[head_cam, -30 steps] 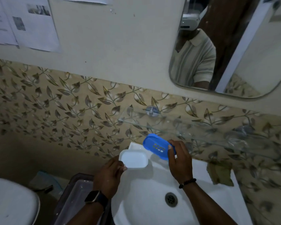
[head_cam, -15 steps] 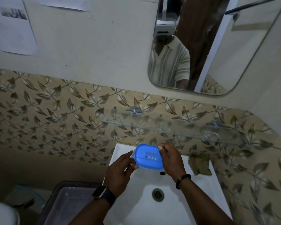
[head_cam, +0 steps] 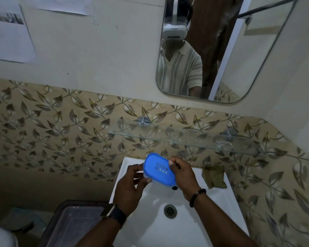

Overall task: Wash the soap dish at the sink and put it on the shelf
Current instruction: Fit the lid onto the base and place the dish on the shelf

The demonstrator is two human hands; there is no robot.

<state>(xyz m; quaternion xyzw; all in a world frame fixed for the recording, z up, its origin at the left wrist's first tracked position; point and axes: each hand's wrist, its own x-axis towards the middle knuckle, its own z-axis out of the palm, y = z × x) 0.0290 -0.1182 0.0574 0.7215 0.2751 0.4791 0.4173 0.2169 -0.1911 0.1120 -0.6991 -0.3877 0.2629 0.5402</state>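
The soap dish (head_cam: 159, 169) is a blue perforated tray sitting on a white base, held above the back of the white sink (head_cam: 212, 216). My left hand (head_cam: 129, 188) grips its left end, where a bit of the white base shows under the blue part. My right hand (head_cam: 183, 175) grips its right end with the thumb on top. The glass shelf (head_cam: 182, 139) runs along the leaf-patterned wall just above the dish, and nothing stands on it that I can make out.
A greenish cloth (head_cam: 213, 177) lies on the sink's back right rim. The drain (head_cam: 170, 210) sits in the basin. A dark bin with a clear tub (head_cam: 73, 223) stands left of the sink. A mirror (head_cam: 221, 50) hangs above the shelf.
One second ago the white base was in my left hand and the blue tray in my right, apart. They have come together into one dish, held by both hands.
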